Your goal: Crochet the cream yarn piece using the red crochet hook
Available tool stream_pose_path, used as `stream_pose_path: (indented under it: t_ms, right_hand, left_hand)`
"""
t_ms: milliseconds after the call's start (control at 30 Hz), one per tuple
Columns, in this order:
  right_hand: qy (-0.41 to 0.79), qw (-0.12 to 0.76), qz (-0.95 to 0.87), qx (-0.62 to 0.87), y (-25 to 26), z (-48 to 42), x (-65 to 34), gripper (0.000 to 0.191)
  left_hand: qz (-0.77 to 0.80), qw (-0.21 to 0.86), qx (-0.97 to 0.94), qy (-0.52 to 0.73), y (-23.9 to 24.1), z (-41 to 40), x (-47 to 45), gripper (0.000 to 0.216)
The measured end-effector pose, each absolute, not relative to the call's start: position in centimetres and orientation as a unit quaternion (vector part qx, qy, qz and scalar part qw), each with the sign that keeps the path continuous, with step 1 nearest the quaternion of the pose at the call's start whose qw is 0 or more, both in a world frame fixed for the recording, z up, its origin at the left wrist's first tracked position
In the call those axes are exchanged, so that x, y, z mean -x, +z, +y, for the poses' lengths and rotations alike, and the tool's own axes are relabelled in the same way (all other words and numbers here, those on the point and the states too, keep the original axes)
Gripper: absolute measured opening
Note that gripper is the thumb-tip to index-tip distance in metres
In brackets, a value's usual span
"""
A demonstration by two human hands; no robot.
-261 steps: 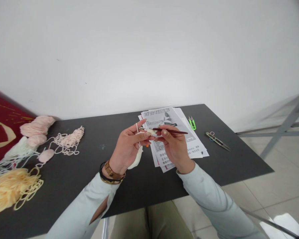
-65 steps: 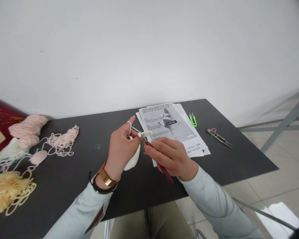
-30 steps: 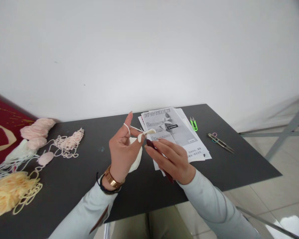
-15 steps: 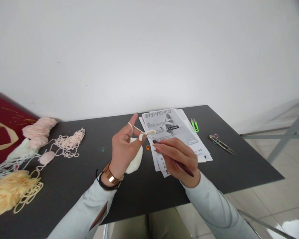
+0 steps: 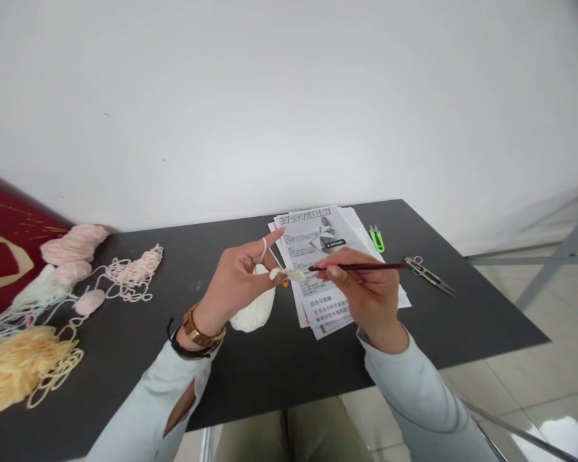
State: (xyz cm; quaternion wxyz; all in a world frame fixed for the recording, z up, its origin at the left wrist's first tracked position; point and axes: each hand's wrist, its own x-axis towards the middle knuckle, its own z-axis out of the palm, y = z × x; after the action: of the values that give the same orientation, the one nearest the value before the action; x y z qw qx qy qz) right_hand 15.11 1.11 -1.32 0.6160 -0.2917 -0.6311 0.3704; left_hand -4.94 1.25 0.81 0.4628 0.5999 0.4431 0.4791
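My left hand (image 5: 243,273) pinches a small cream crochet piece (image 5: 295,276) between thumb and fingers, with a strand of yarn (image 5: 264,249) looped round its raised index finger. A dark-handled crochet hook (image 5: 366,266) lies in the grip of my right hand (image 5: 366,289), its handle pointing right and its tip towards the crochet piece. Whether the tip sits inside a stitch is too small to tell. Under my left hand a cream yarn ball (image 5: 255,311) rests on the black table (image 5: 289,372). An orange stitch marker (image 5: 284,283) shows partly behind the piece.
Printed sheets (image 5: 332,314) lie stacked beneath my right hand. Beyond them are green thread snips (image 5: 376,239) and metal scissors (image 5: 431,277). Pink yarn (image 5: 74,250), loose pale pink yarn (image 5: 132,276) and yellow yarn (image 5: 22,366) lie at left beside a red bag (image 5: 9,237).
My right hand has turned, swinging the hook's handle from slanting down to nearly level. My left hand and the crochet piece have dropped slightly, and the index finger leans further right.
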Motion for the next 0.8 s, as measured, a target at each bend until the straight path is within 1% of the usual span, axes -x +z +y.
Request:
stream_pose_path:
  t_ms: [133, 333, 467, 567, 600, 733, 800]
  right_hand:
    - [0.459, 0.623, -0.559, 0.297, -1.1, 1.5, -15.3, 0.006]
    - [0.616, 0.594, -0.419, 0.305, -0.9, 2.4, -15.0, 0.019]
    - [0.651, 0.584, -0.372, 0.311, -1.0, 2.6, -14.7, 0.021]
    - [0.666, 0.578, -0.346, 0.320, -1.0, 2.7, -14.5, 0.022]
    - [0.674, 0.574, -0.335, 0.322, -1.0, 2.7, -14.4, 0.022]
    - [0.718, 0.552, -0.283, 0.317, -1.2, 2.7, -14.0, 0.022]
    - [0.736, 0.541, -0.266, 0.309, -1.3, 2.8, -13.8, 0.022]
  left_hand:
    - [0.426, 0.482, -0.626, 0.442, 0.8, 1.3, 5.2, 0.015]
    - [0.415, 0.485, -0.632, 0.439, 1.1, 0.9, 5.2, 0.015]
    - [0.420, 0.472, -0.622, 0.462, 1.1, 0.8, 4.7, 0.013]
    - [0.416, 0.472, -0.603, 0.491, 0.6, 0.9, 4.5, 0.005]
    - [0.412, 0.476, -0.593, 0.502, 0.4, 1.0, 4.4, 0.009]
    - [0.399, 0.509, -0.533, 0.546, -0.3, 1.1, 4.1, 0.042]
    - [0.391, 0.521, -0.505, 0.566, -0.5, 1.2, 3.8, 0.051]
